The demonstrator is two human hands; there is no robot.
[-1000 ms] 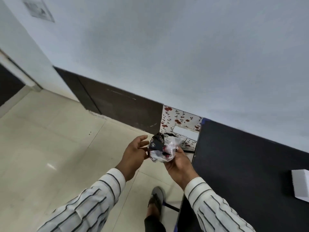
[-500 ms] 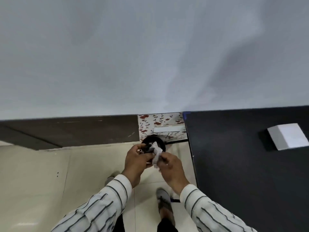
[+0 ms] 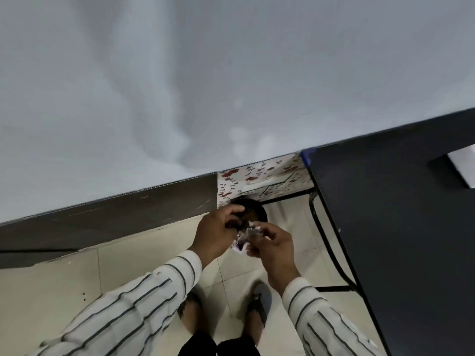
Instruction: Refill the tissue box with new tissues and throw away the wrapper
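A crumpled clear plastic wrapper (image 3: 243, 237) with dark print is squeezed between both hands above the floor. My left hand (image 3: 216, 232) grips its left part, fingers curled over it. My right hand (image 3: 273, 240) pinches its right part. Just beyond the hands a round black bin (image 3: 258, 208) stands on the floor, partly hidden by my left hand. A white block of tissues (image 3: 464, 164) lies on the black table (image 3: 390, 214) at the right edge of view.
A floral-patterned panel (image 3: 259, 177) leans against the wall behind the bin. The table's black metal leg frame (image 3: 326, 240) runs along the floor on the right. My two feet (image 3: 258, 304) stand on beige tiles. A dark skirting strip (image 3: 108, 214) lines the wall.
The view has swung so the table edge now runs diagonally. Both hands crushed the wrapper smaller and carried it closer to the black bin.
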